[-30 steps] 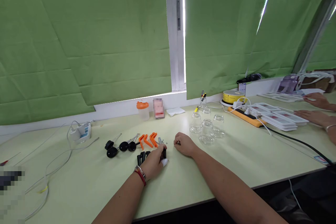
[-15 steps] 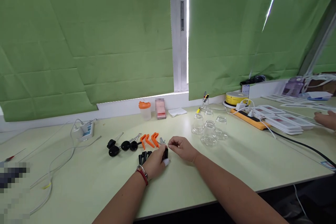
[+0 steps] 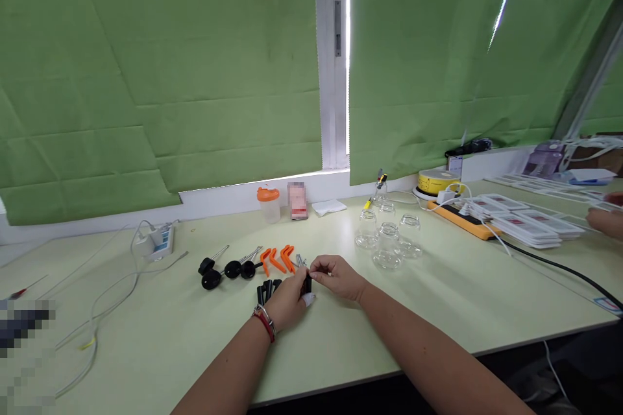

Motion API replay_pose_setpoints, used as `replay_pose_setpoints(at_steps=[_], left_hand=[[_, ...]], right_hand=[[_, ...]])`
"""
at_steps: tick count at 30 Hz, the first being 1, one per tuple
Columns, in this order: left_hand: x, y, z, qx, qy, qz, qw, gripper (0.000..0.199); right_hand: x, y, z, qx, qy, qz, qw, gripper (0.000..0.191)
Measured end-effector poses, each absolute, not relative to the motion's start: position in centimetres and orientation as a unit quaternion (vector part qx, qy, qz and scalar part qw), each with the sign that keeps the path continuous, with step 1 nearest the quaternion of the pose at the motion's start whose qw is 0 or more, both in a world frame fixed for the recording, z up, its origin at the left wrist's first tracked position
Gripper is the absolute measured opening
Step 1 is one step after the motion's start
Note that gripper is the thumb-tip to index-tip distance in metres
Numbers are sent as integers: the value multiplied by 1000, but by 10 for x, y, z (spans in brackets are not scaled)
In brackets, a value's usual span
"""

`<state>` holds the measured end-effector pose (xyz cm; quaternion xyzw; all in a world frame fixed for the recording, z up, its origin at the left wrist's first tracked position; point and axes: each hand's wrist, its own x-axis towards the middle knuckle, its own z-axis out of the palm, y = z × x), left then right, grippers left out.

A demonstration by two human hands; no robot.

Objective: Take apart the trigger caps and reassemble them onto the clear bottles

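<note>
My left hand [image 3: 289,301] is closed around a small black part [image 3: 307,284], whose exact kind I cannot make out. My right hand [image 3: 335,277] pinches close against that part's upper end; anything between its fingertips is too small to name. Beside my left hand lie several black handle-like pieces [image 3: 267,290]. Just beyond my fingers are thin silvery metal pieces [image 3: 300,260], partly hidden. Orange bent pieces [image 3: 276,260] lie behind them, and farther left rest several black round-capped parts [image 3: 233,269] with metal rods.
Clear glass jars [image 3: 388,249] stand right of my hands. Behind are an orange-lidded cup [image 3: 269,204] and white paper [image 3: 329,207]. An orange power strip [image 3: 462,220], white flat panels [image 3: 528,230] and a co-worker's hand [image 3: 606,220] are at right. White cables [image 3: 134,282] run at left.
My right hand has moved slightly left and now meets the black part in my left hand. My left hand stays put. The co-worker's hand at right has shifted slightly.
</note>
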<state>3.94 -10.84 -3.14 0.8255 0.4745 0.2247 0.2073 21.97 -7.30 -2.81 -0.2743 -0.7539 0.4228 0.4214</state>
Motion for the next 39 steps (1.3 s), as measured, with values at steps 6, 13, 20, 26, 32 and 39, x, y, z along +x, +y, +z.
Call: replay_pose_setpoints(at_steps=[6,13,20,26,32,39], left_hand=[[39,-108,-32,826,472,224,211,28],[39,-108,-32,825,471,229,214,27],[39,-109,-31,822,477,225,214,27],[40,-108,-31,820,483,222,214,30],[39,-110,-30,818,487,219,215,29],[39,-112,-27,816,493,211,216,29]], right_hand=[[220,-73,-28,-273,-756,420,420,13],[220,-70,-32,-275,-757,418,420,13],[220,-69,-34,-273,-755,422,421,14],[220,-70,-33,-275,-757,420,417,15],[224,-64,-33,-324,-763,360,428,12],[245,-42,-41,-524,-766,135,346,23]])
